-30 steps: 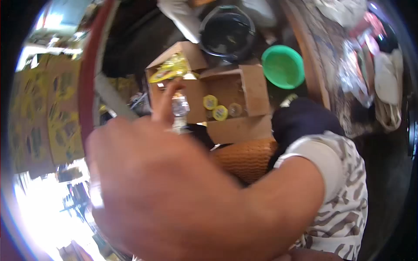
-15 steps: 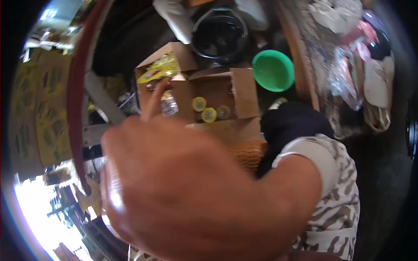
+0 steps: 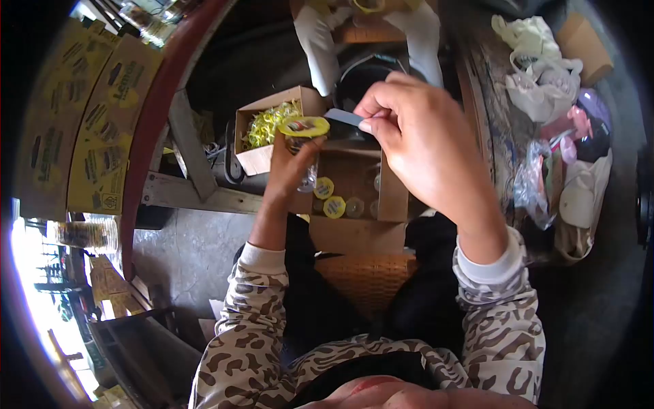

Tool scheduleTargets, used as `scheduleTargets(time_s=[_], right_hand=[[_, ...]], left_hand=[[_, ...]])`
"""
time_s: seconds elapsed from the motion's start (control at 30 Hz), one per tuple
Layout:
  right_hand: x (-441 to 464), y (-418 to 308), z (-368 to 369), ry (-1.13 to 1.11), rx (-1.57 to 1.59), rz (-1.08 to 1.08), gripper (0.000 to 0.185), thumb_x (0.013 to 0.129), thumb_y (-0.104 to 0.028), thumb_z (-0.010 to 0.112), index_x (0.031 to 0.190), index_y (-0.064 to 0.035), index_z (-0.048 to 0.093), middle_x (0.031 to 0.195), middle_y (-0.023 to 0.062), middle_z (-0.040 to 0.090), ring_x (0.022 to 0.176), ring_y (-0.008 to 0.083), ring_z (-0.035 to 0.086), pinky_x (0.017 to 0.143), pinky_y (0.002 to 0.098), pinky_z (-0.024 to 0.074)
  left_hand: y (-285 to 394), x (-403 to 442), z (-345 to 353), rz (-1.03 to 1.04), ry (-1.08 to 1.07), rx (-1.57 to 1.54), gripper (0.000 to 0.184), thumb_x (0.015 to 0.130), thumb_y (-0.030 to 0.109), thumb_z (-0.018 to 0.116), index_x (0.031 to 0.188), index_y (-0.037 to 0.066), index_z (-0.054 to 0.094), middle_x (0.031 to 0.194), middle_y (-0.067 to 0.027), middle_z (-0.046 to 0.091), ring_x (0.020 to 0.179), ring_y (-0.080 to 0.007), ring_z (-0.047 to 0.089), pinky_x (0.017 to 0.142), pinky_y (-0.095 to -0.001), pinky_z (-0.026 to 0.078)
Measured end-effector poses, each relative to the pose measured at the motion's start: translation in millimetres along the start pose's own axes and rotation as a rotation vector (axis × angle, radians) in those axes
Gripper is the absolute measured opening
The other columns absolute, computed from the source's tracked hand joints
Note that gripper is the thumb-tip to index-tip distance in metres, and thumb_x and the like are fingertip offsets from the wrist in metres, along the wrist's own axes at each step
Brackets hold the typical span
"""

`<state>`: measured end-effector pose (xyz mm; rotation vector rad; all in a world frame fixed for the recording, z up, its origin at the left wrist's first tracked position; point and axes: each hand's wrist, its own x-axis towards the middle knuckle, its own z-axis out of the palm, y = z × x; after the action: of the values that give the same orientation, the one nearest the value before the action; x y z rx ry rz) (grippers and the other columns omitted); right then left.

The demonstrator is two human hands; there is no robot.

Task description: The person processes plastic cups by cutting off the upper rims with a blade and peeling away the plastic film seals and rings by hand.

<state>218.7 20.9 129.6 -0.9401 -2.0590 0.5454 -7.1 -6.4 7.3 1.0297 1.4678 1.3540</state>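
By the box [image 3: 256, 162] of yellow strips [image 3: 262, 129], the cup [image 3: 305, 127] sits in the left hand [image 3: 291, 165], fingers curled round it. The right hand [image 3: 407, 126] pinches a thin blade [image 3: 345, 118] near the yellow lid. It looks like lid-edge work; the next move calls for a firm hold. The lid's print is too small to read. Far left, a carton [image 3: 121, 102] says "Lemon".

Blade [image 3: 344, 118], perhaps, in right fingers [image 3: 380, 129]
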Motion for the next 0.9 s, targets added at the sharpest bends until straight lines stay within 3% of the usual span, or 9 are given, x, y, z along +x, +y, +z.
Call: scheduleTargets(time_s=[0.13, 0.17, 0.5, 0.57, 0.63, 0.73, 0.9], right_hand=[[6, 29, 34, 0.025, -0.036, 0.014, 0.002, 0.084, -0.004, 0.067, 0.086, -0.0027, 0.066, 0.088, 0.0102, 0.062, 0.088, 0.0310, 0.064, 0.076, 0.0422, 0.0517], [6, 34, 40, 0.044, -0.049, 0.026, 0.002, 0.085, -0.004, 0.068, 0.086, -0.0035, 0.066, 0.087, 0.0092, 0.060, 0.088, 0.0301, 0.063, 0.075, 0.0418, 0.0513], [-16, 59, 53, 0.132, -0.203, -0.307, 0.009, 0.081, -0.001, 0.071, 0.087, -0.0056, 0.067, 0.085, 0.0043, 0.057, 0.082, 0.0242, 0.058, 0.073, 0.0392, 0.0488], [-17, 60, 59, 0.152, -0.213, -0.335, 0.009, 0.080, -0.003, 0.071, 0.087, -0.0065, 0.068, 0.085, 0.0034, 0.057, 0.081, 0.0225, 0.057, 0.072, 0.0372, 0.0478], [-20, 59, 63, 0.128, -0.193, -0.370, 0.013, 0.077, 0.000, 0.072, 0.089, -0.0053, 0.069, 0.084, 0.0039, 0.057, 0.078, 0.0240, 0.056, 0.070, 0.0381, 0.0460], [-22, 59, 63, 0.113, -0.277, -0.435, 0.017, 0.076, -0.002, 0.071, 0.092, -0.0065, 0.069, 0.084, 0.0031, 0.057, 0.078, 0.0225, 0.056, 0.069, 0.0366, 0.0449], [-26, 66, 67, 0.118, -0.412, -0.469, 0.013, 0.079, -0.009, 0.068, 0.091, -0.0060, 0.069, 0.086, 0.0020, 0.056, 0.085, 0.0185, 0.056, 0.074, 0.0335, 0.0455]], left_hand=[[-5, -2, 3, 0.194, -0.077, 0.021, 0.052, 0.085, 0.015, 0.076, 0.129, -0.002, 0.052, 0.120, -0.0122, 0.064, 0.111, -0.0190, 0.060, 0.097, -0.0322, 0.047], [-6, -1, 0, 0.187, -0.117, 0.138, 0.056, 0.086, 0.020, 0.074, 0.131, -0.003, 0.050, 0.128, -0.0131, 0.059, 0.112, -0.0204, 0.060, 0.099, -0.0336, 0.047], [-5, -8, 4, 0.359, -0.044, 0.310, 0.047, 0.086, 0.015, 0.071, 0.126, -0.002, 0.053, 0.118, -0.0141, 0.065, 0.109, -0.0201, 0.062, 0.095, -0.0342, 0.049], [-4, -9, 6, 0.384, 0.006, 0.323, 0.045, 0.082, 0.014, 0.073, 0.121, -0.002, 0.055, 0.112, -0.0170, 0.067, 0.102, -0.0272, 0.067, 0.088, -0.0373, 0.052], [1, -9, 8, 0.412, 0.008, 0.353, 0.044, 0.080, 0.011, 0.074, 0.118, -0.001, 0.056, 0.108, -0.0155, 0.068, 0.099, -0.0275, 0.068, 0.086, -0.0373, 0.053], [-1, -9, 7, 0.385, 0.006, 0.400, 0.045, 0.081, 0.015, 0.079, 0.118, -0.002, 0.059, 0.107, -0.0114, 0.070, 0.097, -0.0168, 0.067, 0.086, -0.0315, 0.053], [2, -13, 10, 0.309, -0.094, 0.345, 0.041, 0.082, 0.014, 0.078, 0.116, -0.003, 0.061, 0.107, -0.0108, 0.070, 0.096, -0.0151, 0.066, 0.084, -0.0304, 0.054]])
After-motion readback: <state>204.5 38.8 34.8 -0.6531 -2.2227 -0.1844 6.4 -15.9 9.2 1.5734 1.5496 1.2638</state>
